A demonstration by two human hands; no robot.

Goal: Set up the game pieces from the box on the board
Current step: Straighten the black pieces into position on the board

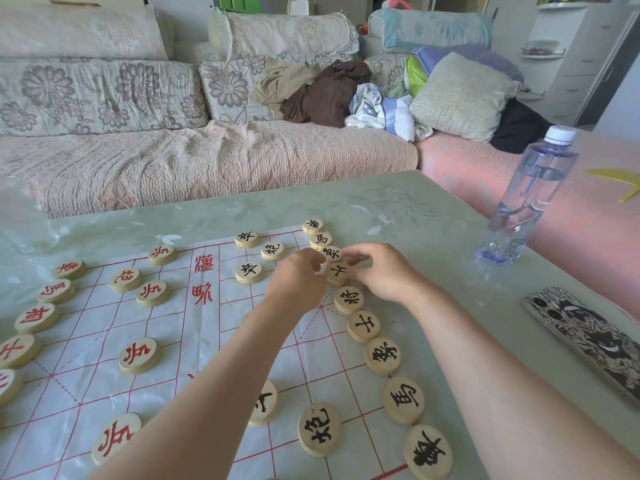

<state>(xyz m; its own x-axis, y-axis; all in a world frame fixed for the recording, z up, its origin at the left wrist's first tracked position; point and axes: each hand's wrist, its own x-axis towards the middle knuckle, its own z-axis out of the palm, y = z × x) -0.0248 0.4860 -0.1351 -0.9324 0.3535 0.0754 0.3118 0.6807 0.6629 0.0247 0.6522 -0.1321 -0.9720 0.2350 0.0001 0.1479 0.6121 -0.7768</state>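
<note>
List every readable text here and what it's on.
"將": black piece.
"兵": red piece.
"漢界": board, printed in red.
"馬", "士", "卒": single characters on other pieces.
Too blurred to read: bottle label.
No legible text, only a pattern: phone case.

The round pale wooden game pieces (349, 299) look smooth and lightly sealed, with matt black or red painted characters. The thin white board sheet with red lines (114, 386) looks like creased, faintly shiny plastic film, and the pale green table top (433, 216) is smooth and glossy. The clear plastic water bottle (530, 195) is glossy; the pink quilted cloth sofa cover (207, 168) is matt and puckered.
</note>
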